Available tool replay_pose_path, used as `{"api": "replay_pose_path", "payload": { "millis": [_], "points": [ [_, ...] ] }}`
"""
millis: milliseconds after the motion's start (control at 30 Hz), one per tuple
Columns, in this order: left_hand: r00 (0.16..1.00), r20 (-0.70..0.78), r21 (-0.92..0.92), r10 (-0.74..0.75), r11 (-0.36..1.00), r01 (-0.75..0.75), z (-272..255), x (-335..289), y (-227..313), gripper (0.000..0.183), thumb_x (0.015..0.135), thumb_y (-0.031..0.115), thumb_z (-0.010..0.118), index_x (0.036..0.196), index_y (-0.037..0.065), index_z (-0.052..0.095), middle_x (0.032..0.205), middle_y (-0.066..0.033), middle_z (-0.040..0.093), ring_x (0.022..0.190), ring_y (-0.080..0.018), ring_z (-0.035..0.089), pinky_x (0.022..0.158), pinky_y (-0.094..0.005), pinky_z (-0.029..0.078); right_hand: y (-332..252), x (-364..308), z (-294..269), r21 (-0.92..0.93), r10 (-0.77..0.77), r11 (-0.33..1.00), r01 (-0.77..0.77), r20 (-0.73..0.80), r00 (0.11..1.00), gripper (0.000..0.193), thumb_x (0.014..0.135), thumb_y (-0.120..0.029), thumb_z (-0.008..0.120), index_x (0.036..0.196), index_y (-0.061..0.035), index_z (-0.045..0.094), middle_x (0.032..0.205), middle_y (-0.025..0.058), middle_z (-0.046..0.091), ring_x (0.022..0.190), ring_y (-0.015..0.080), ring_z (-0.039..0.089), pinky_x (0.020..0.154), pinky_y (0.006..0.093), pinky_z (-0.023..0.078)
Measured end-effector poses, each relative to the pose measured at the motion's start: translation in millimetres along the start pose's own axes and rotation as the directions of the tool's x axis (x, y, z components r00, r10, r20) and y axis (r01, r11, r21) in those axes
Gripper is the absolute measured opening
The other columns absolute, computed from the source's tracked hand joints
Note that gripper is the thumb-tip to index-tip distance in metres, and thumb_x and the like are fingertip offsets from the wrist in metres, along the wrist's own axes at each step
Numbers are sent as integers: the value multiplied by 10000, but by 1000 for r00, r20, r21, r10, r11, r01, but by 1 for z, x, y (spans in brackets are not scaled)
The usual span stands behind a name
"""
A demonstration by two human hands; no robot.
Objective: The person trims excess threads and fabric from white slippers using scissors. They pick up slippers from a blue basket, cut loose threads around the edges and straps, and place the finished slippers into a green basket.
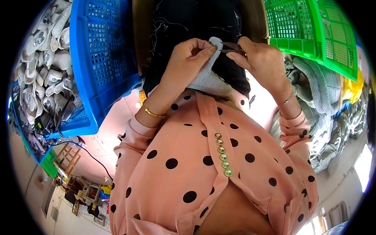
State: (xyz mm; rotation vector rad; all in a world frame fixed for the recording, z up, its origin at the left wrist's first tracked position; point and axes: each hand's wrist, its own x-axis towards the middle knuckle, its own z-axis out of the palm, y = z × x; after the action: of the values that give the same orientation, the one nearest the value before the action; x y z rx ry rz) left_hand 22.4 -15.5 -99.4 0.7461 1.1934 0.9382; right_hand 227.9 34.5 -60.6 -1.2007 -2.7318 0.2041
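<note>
A white shoe upper [207,81] lies across my lap, its strap-like end raised. My left hand [188,58] pinches that raised end between thumb and fingers. In my right hand [261,60] is a pair of small metal scissors [230,47], with the blades pointing left at the edge of the upper, close to my left fingertips. The fingers of my right hand are closed round the handles, which are partly hidden. Under the upper is dark cloth [172,23] over my legs, strewn with loose white threads.
At left stands a blue plastic basket [103,51], beside a heap of white shoe uppers [47,74]. A green plastic basket [299,25] is at the upper right, above grey and white shoe pieces [317,88]. A black cord [92,153] runs across the pink floor.
</note>
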Motion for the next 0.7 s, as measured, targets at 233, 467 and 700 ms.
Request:
{"api": "replay_pose_path", "payload": {
  "millis": [233,467,700],
  "points": [
    [1000,9,-5,-21,1000,21,-1,2,1,178,944,162,661,958,-15,669,771,1,619,651,-29,494,577,-175,390,-1,12,-13,-235,-150,961,148,12,989,391,836,-457,672,729,-105,541,545,21,536,530,195,601,488,303,463],
    [1000,22,32,-10,999,10,-2,3,1,170,950,162,655,959,-8,653,802,-9,630,685,-42,553,609,-182,438,-1,17,-18,-280,-209,936,215,54,977,377,835,-453,666,706,-121,542,542,13,536,536,195,600,517,301,461],
    [999,28,25,19,999,-19,0,2,-4,164,956,167,649,950,3,642,812,1,626,691,-31,547,602,-177,430,-4,20,-18,-309,-204,924,226,102,974,387,852,-445,652,681,-120,529,537,28,551,539,204,611,513,304,466]
  ]
}}
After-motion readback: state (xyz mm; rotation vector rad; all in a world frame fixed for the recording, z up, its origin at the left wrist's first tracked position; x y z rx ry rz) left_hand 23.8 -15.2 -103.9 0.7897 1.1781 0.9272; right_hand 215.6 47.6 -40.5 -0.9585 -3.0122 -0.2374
